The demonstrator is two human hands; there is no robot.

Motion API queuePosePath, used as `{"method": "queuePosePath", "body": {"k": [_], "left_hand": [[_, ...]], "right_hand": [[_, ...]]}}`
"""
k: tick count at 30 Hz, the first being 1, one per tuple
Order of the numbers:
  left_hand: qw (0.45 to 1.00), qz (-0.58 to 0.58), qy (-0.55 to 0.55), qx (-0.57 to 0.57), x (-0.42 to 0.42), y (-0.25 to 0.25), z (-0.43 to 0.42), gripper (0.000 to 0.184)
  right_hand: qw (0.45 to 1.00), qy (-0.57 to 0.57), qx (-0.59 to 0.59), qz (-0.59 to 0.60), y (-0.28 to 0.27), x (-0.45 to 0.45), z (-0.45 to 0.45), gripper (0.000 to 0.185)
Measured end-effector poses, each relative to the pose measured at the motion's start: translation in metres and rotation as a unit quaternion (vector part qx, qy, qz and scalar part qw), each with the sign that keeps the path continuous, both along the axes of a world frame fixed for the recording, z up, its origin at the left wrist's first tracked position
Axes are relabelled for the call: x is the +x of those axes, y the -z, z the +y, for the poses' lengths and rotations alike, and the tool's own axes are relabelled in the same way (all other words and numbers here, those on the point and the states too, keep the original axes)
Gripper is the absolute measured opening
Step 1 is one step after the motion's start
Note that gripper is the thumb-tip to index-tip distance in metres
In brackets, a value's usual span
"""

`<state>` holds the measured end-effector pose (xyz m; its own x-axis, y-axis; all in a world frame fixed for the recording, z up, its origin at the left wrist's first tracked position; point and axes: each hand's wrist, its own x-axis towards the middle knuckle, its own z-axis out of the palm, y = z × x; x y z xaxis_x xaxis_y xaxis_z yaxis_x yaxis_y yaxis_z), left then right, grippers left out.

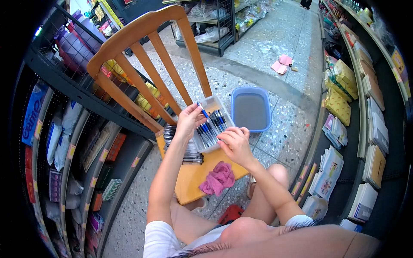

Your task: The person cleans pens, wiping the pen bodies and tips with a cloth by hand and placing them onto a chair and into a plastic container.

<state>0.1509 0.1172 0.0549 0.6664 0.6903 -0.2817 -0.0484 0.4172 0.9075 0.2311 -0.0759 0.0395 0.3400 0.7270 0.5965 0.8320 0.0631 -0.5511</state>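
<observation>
Yellow-brown wood forms the chair (183,187) in front of me in the head view; its slatted backrest rises at the far left of the seat. A clear plastic container (208,149) sits on the seat, its long side running from far to near. Pens (207,134) lie inside it in two groups, several with blue parts. A stack of dark-tipped pens (192,158) lies on the seat, left of the container and around its near left corner.

Left hand (189,122): fingers closed in a pinch on one blue pen (202,110), held tilted over the far left part of the container. Right hand (235,144): fingers loosely bent, tips at the container's right side toward the near end. I cannot tell whether they pinch anything there.

A crumpled pink cloth (218,178) rests on the near right part of the seat, apart from the container. A blue tub (251,110) stands on the speckled floor (284,124), to the right of the chair, with greyish contents. Farther off, pink papers (282,64) lie on the floor. Shelves of packaged goods (112,146) line the left; shelves with yellow packs, notebooks and paper goods (350,142) line the right.
</observation>
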Motion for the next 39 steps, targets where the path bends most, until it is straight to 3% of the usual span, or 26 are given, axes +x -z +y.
{"method": "queuePosePath", "body": {"k": [12, 23, 39], "left_hand": [[0.987, 0.133, 0.091, -0.006, 0.037, 0.03, 0.029, 0.019], [0.957, 0.26, 0.114, 0.068, 0.06, 0.068, 0.027, 0.018], [0.939, 0.3, 0.125, 0.115, 0.062, 0.071, 0.027, 0.02]], "right_hand": [[0.991, 0.091, -0.086, -0.036, 0.003, 0.005, 0.004, 0.021], [0.989, 0.07, -0.122, -0.044, 0.011, 0.008, -0.002, 0.025], [0.993, 0.039, -0.114, 0.001, 0.015, 0.011, -0.005, 0.021]]}}
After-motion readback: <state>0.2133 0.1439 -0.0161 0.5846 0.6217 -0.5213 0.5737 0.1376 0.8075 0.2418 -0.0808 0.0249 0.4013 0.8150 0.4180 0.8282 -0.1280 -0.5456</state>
